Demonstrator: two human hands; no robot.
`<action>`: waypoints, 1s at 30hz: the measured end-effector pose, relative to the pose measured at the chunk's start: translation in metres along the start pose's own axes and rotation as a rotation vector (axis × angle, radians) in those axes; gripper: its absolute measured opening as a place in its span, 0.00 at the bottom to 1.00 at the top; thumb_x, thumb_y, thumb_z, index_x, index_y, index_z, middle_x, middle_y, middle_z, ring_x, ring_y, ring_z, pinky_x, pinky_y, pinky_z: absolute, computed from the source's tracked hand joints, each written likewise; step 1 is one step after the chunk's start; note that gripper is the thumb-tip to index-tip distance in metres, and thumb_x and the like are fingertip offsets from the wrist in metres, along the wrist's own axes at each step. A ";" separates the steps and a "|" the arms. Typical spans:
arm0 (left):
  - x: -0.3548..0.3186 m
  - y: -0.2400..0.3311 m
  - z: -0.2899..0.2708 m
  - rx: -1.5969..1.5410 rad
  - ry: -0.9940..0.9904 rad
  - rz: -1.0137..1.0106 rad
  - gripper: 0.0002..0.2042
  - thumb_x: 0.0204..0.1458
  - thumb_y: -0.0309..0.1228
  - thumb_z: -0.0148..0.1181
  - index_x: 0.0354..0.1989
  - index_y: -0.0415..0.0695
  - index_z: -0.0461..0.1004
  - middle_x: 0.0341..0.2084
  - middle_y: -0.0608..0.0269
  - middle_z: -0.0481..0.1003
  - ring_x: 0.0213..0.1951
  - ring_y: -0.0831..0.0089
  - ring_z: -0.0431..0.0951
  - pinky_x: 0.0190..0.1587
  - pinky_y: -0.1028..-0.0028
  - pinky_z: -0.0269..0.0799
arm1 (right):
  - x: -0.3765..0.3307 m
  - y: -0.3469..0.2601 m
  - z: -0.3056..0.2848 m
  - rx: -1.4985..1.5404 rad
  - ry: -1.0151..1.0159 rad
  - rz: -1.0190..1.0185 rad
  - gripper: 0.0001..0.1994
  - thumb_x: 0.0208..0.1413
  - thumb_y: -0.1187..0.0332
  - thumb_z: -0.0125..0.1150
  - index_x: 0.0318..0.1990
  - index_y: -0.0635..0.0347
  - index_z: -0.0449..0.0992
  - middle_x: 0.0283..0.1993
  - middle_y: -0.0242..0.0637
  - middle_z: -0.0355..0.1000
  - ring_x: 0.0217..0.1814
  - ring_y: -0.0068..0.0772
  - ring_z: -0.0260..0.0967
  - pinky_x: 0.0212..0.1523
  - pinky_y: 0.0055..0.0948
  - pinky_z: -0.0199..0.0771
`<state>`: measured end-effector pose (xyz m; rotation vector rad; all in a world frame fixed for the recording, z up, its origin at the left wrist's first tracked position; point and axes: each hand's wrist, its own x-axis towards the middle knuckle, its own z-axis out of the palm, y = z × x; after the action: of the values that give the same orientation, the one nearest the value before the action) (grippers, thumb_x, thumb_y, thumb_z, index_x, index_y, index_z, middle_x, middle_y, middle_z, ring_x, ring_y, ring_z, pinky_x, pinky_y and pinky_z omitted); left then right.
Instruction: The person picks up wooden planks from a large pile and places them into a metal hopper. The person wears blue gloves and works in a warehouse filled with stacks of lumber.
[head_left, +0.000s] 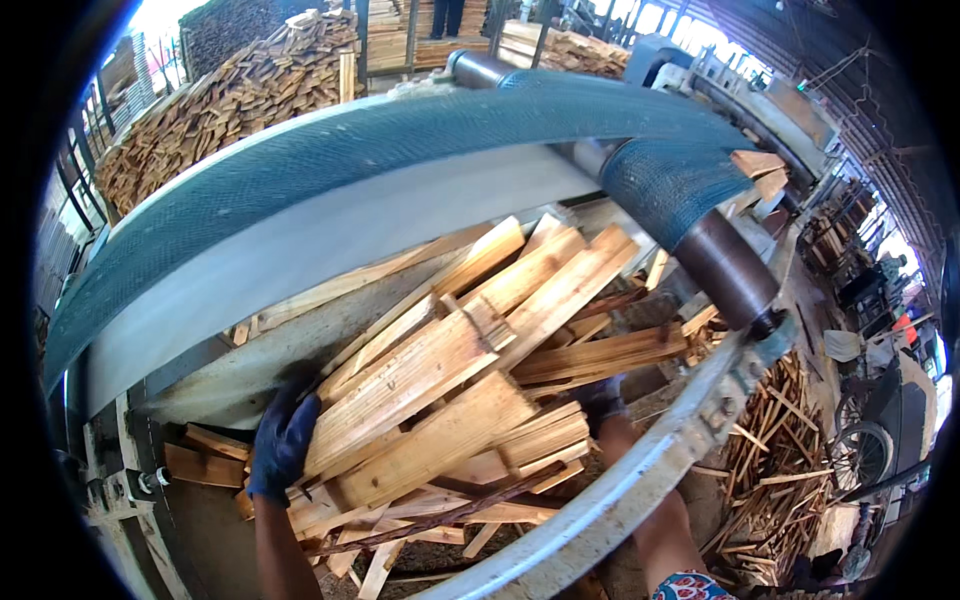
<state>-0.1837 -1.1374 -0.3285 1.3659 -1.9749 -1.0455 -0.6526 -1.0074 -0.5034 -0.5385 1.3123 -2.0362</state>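
I have both gloved hands on the heap of short wooden planks [450, 400] lying mid-frame under the green conveyor belt [400, 150]. My left hand [283, 440], at lower left, is spread flat against the ends of the planks, pressing rather than gripping. My right hand [603, 398], right of centre, reaches behind the metal frame rail [640, 470] to the far ends of the same bundle; whether it is curled closed I cannot tell. I judge the gathering barely begun: the bundle is braced but not lifted, and many loose planks remain beneath, with splintered offcuts [780, 450] at lower right.
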 end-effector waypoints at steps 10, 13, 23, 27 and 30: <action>-0.014 -0.030 0.006 0.007 -0.076 -0.053 0.19 0.60 0.43 0.51 0.43 0.36 0.76 0.39 0.49 0.78 0.43 0.58 0.76 0.49 0.65 0.68 | -0.062 -0.049 0.074 -1.450 -0.207 -0.561 0.28 0.54 0.44 0.57 0.54 0.54 0.70 0.53 0.42 0.71 0.58 0.46 0.65 0.58 0.52 0.61; -0.033 -0.033 0.018 -0.050 -0.118 -0.013 0.20 0.60 0.43 0.52 0.44 0.37 0.76 0.37 0.47 0.78 0.41 0.57 0.77 0.48 0.64 0.69 | -0.110 -0.073 0.098 -1.134 -0.050 -0.726 0.23 0.51 0.47 0.61 0.47 0.53 0.76 0.48 0.40 0.73 0.50 0.47 0.69 0.52 0.51 0.66; -0.122 -0.036 0.077 0.134 0.211 0.154 0.18 0.59 0.41 0.50 0.49 0.44 0.76 0.43 0.49 0.77 0.46 0.48 0.75 0.51 0.58 0.67 | -0.189 -0.044 0.057 -0.987 -0.060 -0.327 0.25 0.54 0.45 0.55 0.51 0.53 0.73 0.51 0.40 0.72 0.53 0.46 0.69 0.54 0.51 0.66; -0.145 -0.043 0.111 0.206 0.464 0.318 0.20 0.60 0.46 0.49 0.50 0.45 0.76 0.45 0.50 0.77 0.47 0.48 0.75 0.52 0.57 0.66 | -0.198 -0.018 0.038 -0.849 -0.065 -0.078 0.26 0.55 0.44 0.53 0.53 0.53 0.72 0.53 0.41 0.71 0.54 0.46 0.68 0.54 0.51 0.65; -0.181 -0.076 0.123 0.217 0.054 0.100 0.23 0.58 0.50 0.50 0.54 0.49 0.73 0.52 0.52 0.73 0.54 0.48 0.70 0.59 0.53 0.58 | -0.255 -0.027 -0.005 -0.556 0.076 0.216 0.27 0.56 0.44 0.51 0.54 0.53 0.72 0.54 0.41 0.71 0.54 0.45 0.68 0.55 0.51 0.65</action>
<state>-0.1724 -0.9461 -0.4588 1.3731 -2.1420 -0.7597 -0.4842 -0.8155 -0.4792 -0.5331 1.9062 -1.5206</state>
